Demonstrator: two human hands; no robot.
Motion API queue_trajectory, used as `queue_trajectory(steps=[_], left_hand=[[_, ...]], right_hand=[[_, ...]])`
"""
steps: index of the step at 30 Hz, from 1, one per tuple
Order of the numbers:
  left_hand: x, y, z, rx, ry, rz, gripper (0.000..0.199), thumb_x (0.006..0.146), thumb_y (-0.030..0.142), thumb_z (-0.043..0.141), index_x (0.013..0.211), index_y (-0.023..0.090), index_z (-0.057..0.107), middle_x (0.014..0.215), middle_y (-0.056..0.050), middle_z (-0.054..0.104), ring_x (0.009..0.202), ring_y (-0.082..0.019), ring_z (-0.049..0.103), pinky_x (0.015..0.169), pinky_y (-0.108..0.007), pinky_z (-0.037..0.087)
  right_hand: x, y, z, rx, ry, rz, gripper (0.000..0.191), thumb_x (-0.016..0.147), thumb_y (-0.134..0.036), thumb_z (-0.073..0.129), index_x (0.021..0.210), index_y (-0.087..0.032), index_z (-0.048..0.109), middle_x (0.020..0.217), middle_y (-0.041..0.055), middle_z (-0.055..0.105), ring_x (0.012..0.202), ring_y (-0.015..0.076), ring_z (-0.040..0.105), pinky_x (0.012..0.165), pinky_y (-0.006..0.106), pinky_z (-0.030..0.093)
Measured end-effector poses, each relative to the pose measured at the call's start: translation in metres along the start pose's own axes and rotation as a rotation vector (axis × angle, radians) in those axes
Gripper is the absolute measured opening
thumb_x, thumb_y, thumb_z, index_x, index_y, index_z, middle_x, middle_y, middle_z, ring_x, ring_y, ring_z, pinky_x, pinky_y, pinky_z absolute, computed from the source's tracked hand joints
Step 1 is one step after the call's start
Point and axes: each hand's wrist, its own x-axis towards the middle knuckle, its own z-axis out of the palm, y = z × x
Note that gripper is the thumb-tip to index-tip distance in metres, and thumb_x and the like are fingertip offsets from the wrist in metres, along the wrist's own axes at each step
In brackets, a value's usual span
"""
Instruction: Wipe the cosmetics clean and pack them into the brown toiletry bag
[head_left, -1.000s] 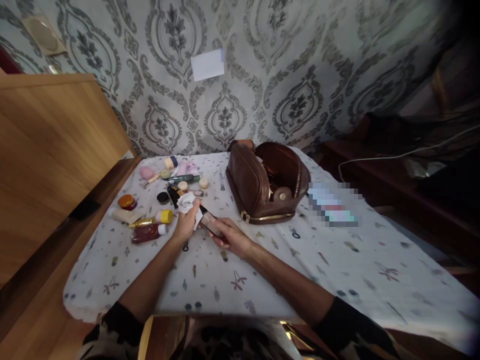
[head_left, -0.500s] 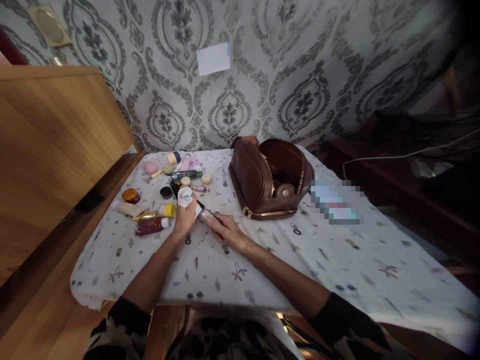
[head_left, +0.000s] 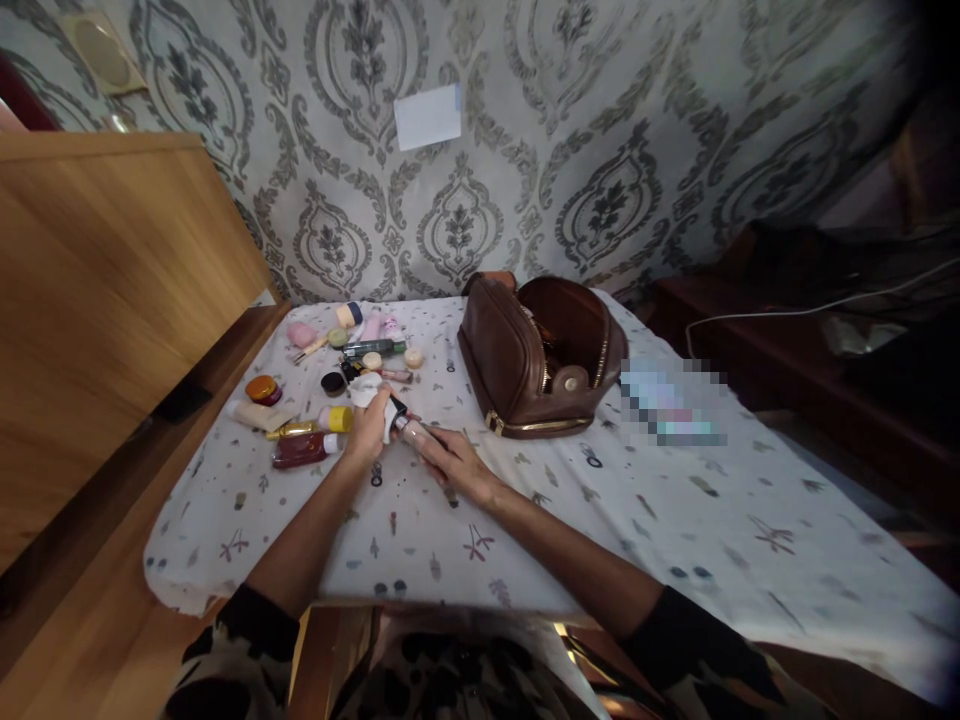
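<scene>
A crumpled white tissue [head_left: 365, 388] is in my left hand [head_left: 369, 425], whose fingers are closed round it against the black end of a slim tube. My right hand [head_left: 459, 466] grips the pinkish body of that tube [head_left: 418, 436], which slants between both hands above the cloth. Just left of my left hand lie a yellow-capped bottle [head_left: 335, 419] and a dark red bottle with a white cap [head_left: 300, 450]. Beyond it are a small black jar [head_left: 333, 382] and a dark green tube [head_left: 369, 348].
A brown leather bag [head_left: 502, 350] stands unzipped at the back middle. Right of it lies a blurred, pixelated item [head_left: 671, 405]. An orange-lidded jar [head_left: 262, 389] and a pink sponge [head_left: 301, 334] lie at the left, near a wooden panel [head_left: 127, 290].
The tissue has shifted down and now lies wrapped nearer the black end of the tube, in my left hand. My right hand has hardly moved.
</scene>
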Motion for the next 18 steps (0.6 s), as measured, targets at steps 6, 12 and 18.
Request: queue_trajectory(steps=[6,12,18], left_hand=[[-0.008,-0.005,0.002,0.127,-0.018,0.111,0.030,0.079,0.047,0.064,0.069,0.020,0.058,0.058,0.003,0.056,0.059,-0.014,0.056,0.050,-0.023,0.043],[-0.010,0.006,0.004,0.014,-0.195,0.019,0.048,0.078,0.067,0.059,0.074,0.019,0.061,0.056,0.000,0.058,0.053,-0.015,0.057,0.041,-0.023,0.037],[0.001,0.014,0.003,-0.324,-0.315,-0.126,0.053,0.083,0.069,0.050,0.088,0.019,0.064,0.066,-0.004,0.067,0.047,-0.012,0.057,0.036,-0.020,0.032]], right_hand=[[0.001,0.004,-0.001,0.136,0.006,0.010,0.051,0.082,-0.067,0.055,0.085,-0.017,0.061,0.054,-0.0048,0.046,0.040,0.0069,0.035,0.039,0.022,0.024],[0.003,0.003,0.000,0.253,0.046,0.047,0.050,0.077,-0.065,0.062,0.081,-0.015,0.062,0.059,-0.0033,0.051,0.041,0.0054,0.036,0.038,0.021,0.023],[0.005,-0.006,-0.002,0.674,0.025,0.206,0.037,0.078,-0.052,0.065,0.082,-0.016,0.058,0.061,-0.0016,0.056,0.039,0.0045,0.032,0.035,0.019,0.013]])
